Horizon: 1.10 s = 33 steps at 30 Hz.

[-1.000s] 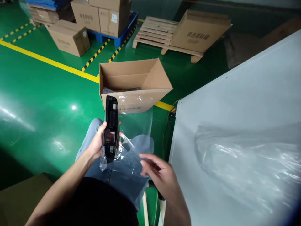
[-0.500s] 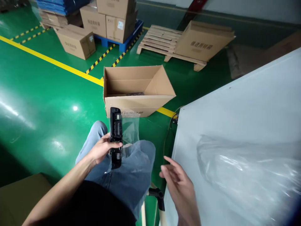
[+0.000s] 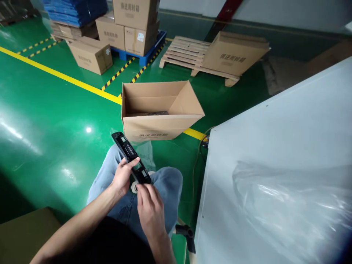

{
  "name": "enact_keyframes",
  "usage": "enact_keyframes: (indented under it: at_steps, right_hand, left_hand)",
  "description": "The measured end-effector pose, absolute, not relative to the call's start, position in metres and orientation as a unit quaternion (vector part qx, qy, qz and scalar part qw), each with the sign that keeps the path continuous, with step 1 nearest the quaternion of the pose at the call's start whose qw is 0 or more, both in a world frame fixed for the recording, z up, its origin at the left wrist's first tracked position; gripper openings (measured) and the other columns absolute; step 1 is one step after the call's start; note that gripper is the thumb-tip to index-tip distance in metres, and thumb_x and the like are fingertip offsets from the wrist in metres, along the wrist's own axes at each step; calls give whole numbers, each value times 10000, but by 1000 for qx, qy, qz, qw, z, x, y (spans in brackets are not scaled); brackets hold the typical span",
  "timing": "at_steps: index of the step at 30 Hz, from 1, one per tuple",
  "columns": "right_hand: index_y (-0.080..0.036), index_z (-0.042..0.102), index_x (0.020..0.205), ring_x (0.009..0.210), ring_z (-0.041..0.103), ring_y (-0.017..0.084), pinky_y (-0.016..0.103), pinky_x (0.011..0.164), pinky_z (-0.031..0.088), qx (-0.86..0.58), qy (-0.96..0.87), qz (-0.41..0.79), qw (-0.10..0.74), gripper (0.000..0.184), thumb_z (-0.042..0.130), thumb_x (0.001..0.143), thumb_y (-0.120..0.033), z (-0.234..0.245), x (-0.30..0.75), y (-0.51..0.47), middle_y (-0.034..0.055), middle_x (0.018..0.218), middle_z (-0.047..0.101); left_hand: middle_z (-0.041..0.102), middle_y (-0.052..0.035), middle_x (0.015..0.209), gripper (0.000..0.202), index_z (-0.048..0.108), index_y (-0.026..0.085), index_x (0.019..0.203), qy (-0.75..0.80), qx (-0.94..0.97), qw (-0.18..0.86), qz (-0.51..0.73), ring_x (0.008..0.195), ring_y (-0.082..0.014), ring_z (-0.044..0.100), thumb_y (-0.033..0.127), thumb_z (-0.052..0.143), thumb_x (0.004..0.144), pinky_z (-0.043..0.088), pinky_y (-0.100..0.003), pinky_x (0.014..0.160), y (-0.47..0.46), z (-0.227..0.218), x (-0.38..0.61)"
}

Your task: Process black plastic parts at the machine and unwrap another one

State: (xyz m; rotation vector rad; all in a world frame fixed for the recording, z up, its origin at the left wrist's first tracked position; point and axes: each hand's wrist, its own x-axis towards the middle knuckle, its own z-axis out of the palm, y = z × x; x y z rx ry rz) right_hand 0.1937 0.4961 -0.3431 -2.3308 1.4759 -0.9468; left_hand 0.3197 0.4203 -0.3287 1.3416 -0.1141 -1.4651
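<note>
My left hand (image 3: 123, 176) grips a long black plastic panel (image 3: 128, 148) near its middle, thumb across the top. The panel lies tilted above my knees, its far end toward the upper left. It has rectangular openings and small pale patches. My right hand (image 3: 150, 201) is closed at the panel's lower end, with its fingertips partly hidden. Beneath the panel hangs a clear plastic bag (image 3: 145, 154). A small whitish round thing (image 3: 134, 187) shows between my hands, too unclear to name.
An open cardboard box (image 3: 162, 126) stands on the green floor before my knees, with a dark item inside. To the right is a white tabletop (image 3: 220, 154) bearing clear plastic film (image 3: 286, 205). Farther off are a wooden pallet (image 3: 187, 55) and stacked cartons (image 3: 134, 14).
My right hand has moved left from beside the table to the panel's lower end and closed there. The panel has turned from upright to slanting, its top swinging left.
</note>
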Motion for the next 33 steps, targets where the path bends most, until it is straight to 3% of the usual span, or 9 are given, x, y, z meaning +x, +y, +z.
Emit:
enact_keyframes:
  at_steps: [5, 11, 17, 21, 28, 33]
  right_hand:
    - [-190, 736, 1171, 839, 697, 219, 378, 777, 570, -846, 451, -272, 83, 308, 507, 1024, -46, -347, 197, 504, 61, 921, 761]
    - [-218, 746, 1220, 903, 725, 194, 359, 853, 576, -830, 451, -318, 83, 209, 619, 1055, -199, -352, 188, 510, 62, 1034, 788]
    - [-199, 730, 1242, 896, 748, 192, 331, 854, 587, -800, 500, -328, 53, 219, 580, 1086, -237, -366, 159, 503, 64, 984, 793]
    - [-212, 750, 1214, 845, 769, 196, 311, 775, 597, -778, 541, -317, 38, 244, 556, 1102, -310, -378, 131, 493, 51, 934, 802]
    - [-205, 804, 1168, 821, 809, 205, 259, 724, 636, -736, 611, -285, 69, 313, 532, 1101, -345, -421, 98, 469, 69, 947, 832]
    - [-262, 872, 1032, 676, 793, 238, 307, 626, 627, -665, 694, -274, 30, 270, 607, 1041, -310, -458, 111, 454, 63, 850, 836]
  left_hand:
    - [660, 24, 735, 607, 639, 178, 799, -62, 562, 544, -620, 679, -131, 592, 527, 1035, 498, 477, -277, 693, 415, -338, 318]
    - [677, 8, 711, 577, 684, 157, 788, -106, 556, 550, -614, 662, -134, 594, 452, 1049, 453, 452, -262, 664, 405, -338, 336]
    - [710, 38, 793, 623, 654, 195, 897, -117, 534, 576, -608, 666, -124, 625, 352, 1051, 443, 514, -259, 689, 390, -334, 359]
    - [749, -9, 881, 599, 655, 194, 956, -115, 521, 559, -635, 695, -157, 688, 389, 1025, 526, 548, -272, 645, 372, -328, 370]
    - [767, -38, 893, 578, 678, 189, 1023, -210, 505, 534, -645, 731, -184, 730, 382, 998, 582, 595, -270, 630, 278, -300, 373]
    - [755, -33, 891, 475, 677, 178, 999, -314, 464, 541, -628, 713, -174, 720, 332, 943, 638, 583, -253, 584, 164, -279, 365]
